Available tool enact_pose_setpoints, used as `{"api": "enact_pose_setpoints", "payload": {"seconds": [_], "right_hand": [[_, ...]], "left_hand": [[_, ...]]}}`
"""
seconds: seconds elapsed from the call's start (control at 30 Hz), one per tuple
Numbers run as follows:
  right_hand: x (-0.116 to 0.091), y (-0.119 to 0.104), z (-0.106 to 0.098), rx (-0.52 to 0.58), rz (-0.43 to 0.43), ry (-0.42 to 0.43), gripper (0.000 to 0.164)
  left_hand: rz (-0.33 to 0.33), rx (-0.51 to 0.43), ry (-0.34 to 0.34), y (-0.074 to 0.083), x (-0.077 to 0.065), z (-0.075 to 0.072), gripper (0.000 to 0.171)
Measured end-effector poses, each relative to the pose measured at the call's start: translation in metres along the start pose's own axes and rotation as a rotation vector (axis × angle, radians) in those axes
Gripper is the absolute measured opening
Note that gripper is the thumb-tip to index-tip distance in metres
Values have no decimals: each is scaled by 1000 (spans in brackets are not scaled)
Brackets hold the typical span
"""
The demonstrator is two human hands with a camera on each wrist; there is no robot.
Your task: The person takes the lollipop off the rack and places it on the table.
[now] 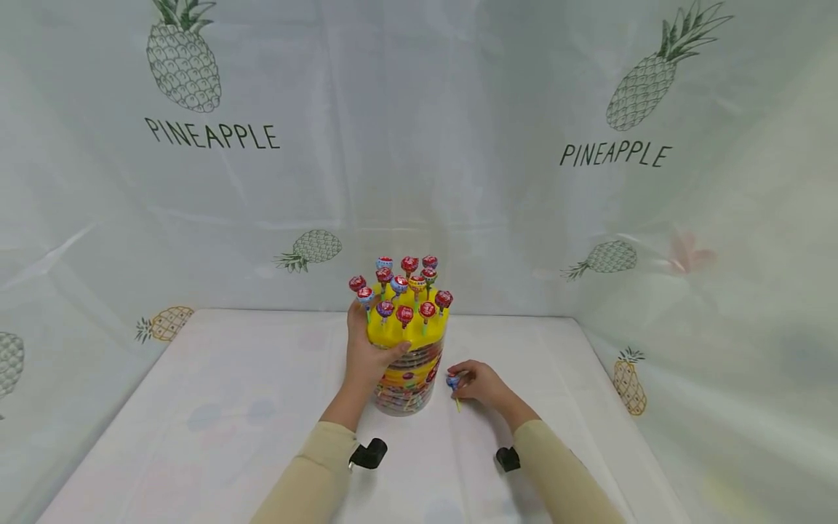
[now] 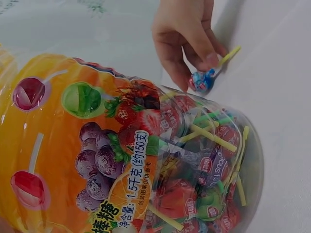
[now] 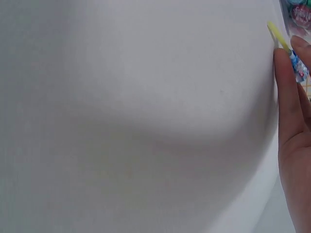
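Note:
A clear plastic candy jar [image 1: 404,399] with a colourful label stands on the table, packed with wrapped lollipops. Its yellow lid [image 1: 393,336] carries several lollipops stuck upright, mostly in red wrappers and a few in blue. My left hand [image 1: 368,356] grips the jar's left side at the lid, thumb across the front. To the right of the jar's base, my right hand [image 1: 483,383] pinches a lollipop [image 2: 200,81] by its blue-wrapped head, low over the table. Its yellow stick [image 3: 277,35] points back toward me.
A white cloth covers the table [image 1: 262,429]. Behind and at the sides hangs a pale curtain [image 1: 419,145] printed with pineapples. Each wrist wears a small black camera, the left camera [image 1: 369,453] and the right camera [image 1: 507,458].

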State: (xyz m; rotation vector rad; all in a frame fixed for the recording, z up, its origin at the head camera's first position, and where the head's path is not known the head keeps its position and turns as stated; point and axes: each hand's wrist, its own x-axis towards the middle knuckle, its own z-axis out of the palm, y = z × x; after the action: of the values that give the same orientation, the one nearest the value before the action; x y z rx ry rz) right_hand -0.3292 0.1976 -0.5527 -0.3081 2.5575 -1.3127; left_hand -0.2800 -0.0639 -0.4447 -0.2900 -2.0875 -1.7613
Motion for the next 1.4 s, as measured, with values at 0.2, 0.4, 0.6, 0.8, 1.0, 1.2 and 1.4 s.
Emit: {"api": "enact_pose_setpoints", "payload": {"seconds": [0.2,0.4,0.6,0.8,1.0,1.2,1.4], "right_hand": [[-10,-16,-17,40,4,22,42],[-18,-52,-45,190,-128,57,43],[-37,-99,-64,242,-248,98,42],[-50,-134,-70,384,-444,122,45],[-60,-159,-66,446,-619,119,40],[-60,-170,-62,455,-697,113,35],[-56,-175,-58,453,-693,86,33]], "left_hand": [[-1,7,-2,1,-1,1,101],[23,1,6,-4,0,0,105],[23,-10,5,-8,2,0,103],[30,-17,9,-8,1,0,100],[36,-26,7,-8,1,1,101],[35,-55,-1,-7,0,0,98],[51,-40,0,-6,1,0,95]]}}
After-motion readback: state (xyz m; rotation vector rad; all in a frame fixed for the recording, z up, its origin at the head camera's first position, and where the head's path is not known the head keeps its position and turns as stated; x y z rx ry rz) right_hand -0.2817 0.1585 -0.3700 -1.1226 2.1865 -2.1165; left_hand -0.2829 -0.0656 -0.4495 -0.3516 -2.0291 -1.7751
